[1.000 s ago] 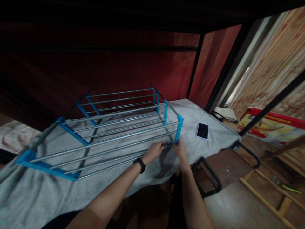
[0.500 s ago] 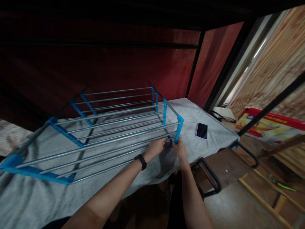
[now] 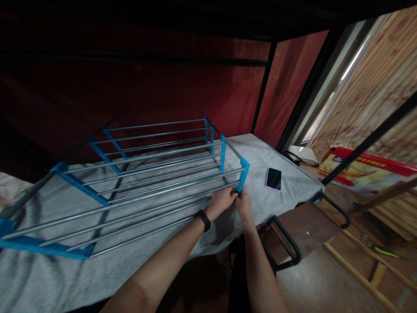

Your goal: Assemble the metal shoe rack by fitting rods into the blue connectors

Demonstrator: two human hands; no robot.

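Note:
A rack of grey metal tubes with blue plastic end brackets lies on a pale grey blanket. My left hand, with a dark band on its wrist, closes on the lower right end of the rack beside the nearest bracket. Right against it, my right hand pinches the foot of that same blue bracket. The fingertips of both hands meet there, and the small part between them is mostly hidden.
To the right of the rack a phone lies on the blanket. Black metal bed frame bars stand at the right edge. Beyond them are a red and yellow box and a wooden frame on the floor.
My left hand has slid right along the rack's end, up against my right hand. The view has shifted slightly, so the rack appears a little farther left.

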